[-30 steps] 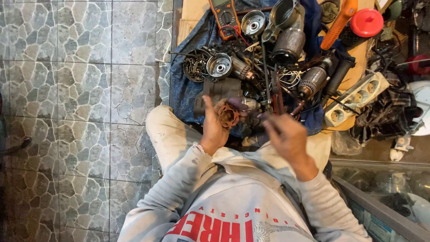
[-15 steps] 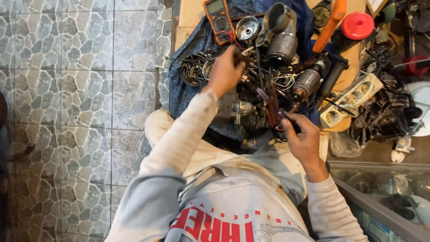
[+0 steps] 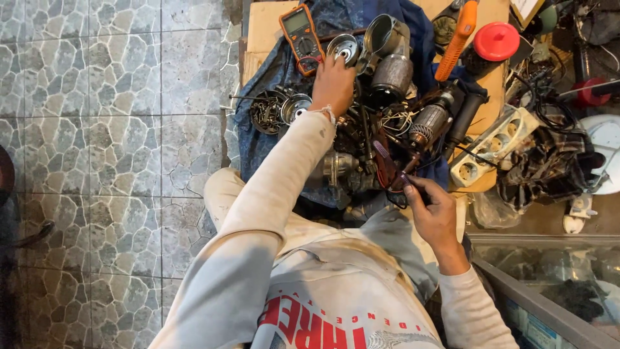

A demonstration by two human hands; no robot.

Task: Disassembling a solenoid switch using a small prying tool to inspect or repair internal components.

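Over blue cloth (image 3: 258, 139), left hand (image 3: 332, 84) touches round cap (image 3: 343, 47); right hand (image 3: 434, 210) fingers pinch pliers (image 3: 387, 165).

Grey sweatshirt (image 3: 323, 291) — red lettering, soiled
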